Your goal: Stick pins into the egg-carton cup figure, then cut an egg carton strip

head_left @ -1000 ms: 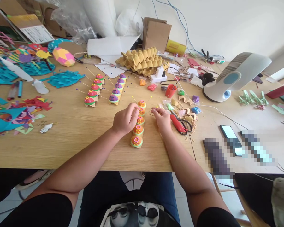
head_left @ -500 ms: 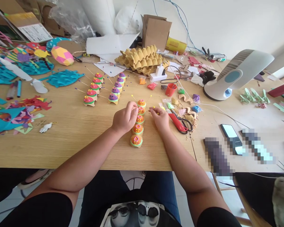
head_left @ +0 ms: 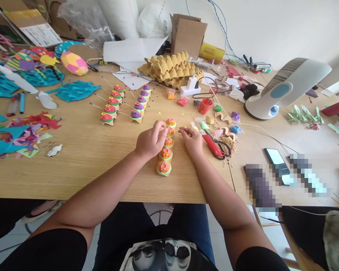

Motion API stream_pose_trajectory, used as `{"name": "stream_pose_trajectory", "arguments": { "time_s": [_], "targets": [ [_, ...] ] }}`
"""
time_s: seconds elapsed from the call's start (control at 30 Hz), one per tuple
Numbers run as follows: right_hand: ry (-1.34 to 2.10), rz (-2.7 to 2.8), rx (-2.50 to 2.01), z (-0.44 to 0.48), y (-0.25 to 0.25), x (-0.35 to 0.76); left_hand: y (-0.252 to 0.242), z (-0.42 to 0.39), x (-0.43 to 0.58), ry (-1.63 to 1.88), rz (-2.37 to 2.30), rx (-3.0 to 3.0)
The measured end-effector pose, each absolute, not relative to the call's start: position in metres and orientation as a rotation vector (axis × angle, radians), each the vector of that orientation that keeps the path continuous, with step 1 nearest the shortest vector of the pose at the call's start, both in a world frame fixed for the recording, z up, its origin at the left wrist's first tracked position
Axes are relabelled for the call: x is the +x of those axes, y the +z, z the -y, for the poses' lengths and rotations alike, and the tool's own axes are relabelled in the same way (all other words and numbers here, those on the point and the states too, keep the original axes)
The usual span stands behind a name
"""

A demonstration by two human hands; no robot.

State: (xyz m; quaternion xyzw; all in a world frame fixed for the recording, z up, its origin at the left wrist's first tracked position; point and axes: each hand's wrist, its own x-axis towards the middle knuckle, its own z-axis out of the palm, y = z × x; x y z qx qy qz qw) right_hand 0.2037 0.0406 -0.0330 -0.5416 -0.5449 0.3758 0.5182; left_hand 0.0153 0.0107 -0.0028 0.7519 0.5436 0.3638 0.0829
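Orange domes, five of them in one egg-carton row, lie on the table dead ahead of the wearer, and I've got them square in the head view. Long axis: straight away from the near edge, the far end leaning a touch right. Each dome I can see well wears a green rim and a pink loop; two yellow-tipped pins splay up at the far one.

Closest in is the left hand, flanking the row, its curled fingertips overlapping the second dome from the far end. Touching or only in front, I can't say; whether those fingers clamp anything is hidden from me too.

Across the row, the right hand sits just off that same dome, a narrow gap between. Thumb and forefinger pinched together, on spare pins by my reading, with yellow tips showing at the hand. So from these fingers the dome lies to the left, crosswise to the row's line.

Farther out: a red handle by the right wrist, the cup beyond, the purple row and red row off left, trays behind.
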Motion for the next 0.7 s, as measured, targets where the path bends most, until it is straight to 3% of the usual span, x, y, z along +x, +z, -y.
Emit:
{"name": "stream_pose_trajectory", "arguments": {
  "time_s": [0.7],
  "targets": [
    [0.863,1.351,-1.333,-0.0386,-0.0304,0.2032,0.003,-0.0067,0.0168,0.942,-1.676,2.234]
  ]
}}
